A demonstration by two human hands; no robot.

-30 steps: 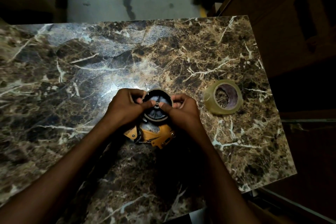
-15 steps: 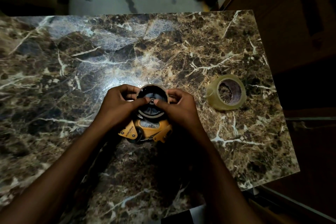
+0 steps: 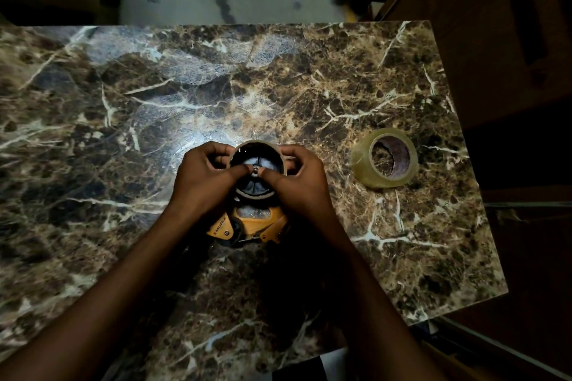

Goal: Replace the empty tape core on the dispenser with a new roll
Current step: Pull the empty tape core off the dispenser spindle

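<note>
Now my left hand and right hand pinch the thin brown cardboard tape core; thumbs should brace the yellow dispenser's black hub while fingers lift evenly.

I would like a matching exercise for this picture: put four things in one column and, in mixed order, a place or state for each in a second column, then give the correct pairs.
Column 1
1. new tape roll
2. empty core
3. dispenser
4. left hand

Column 2
A. yellow body, partly hidden under both hands
B. lies alone on the marble table, to the right of the hands
C. thin brown ring around the black hub, gripped from both sides
D. thumb pressed on the centre of the hub, meeting the right hand

Pairs: 1-B, 2-C, 3-A, 4-D
</note>
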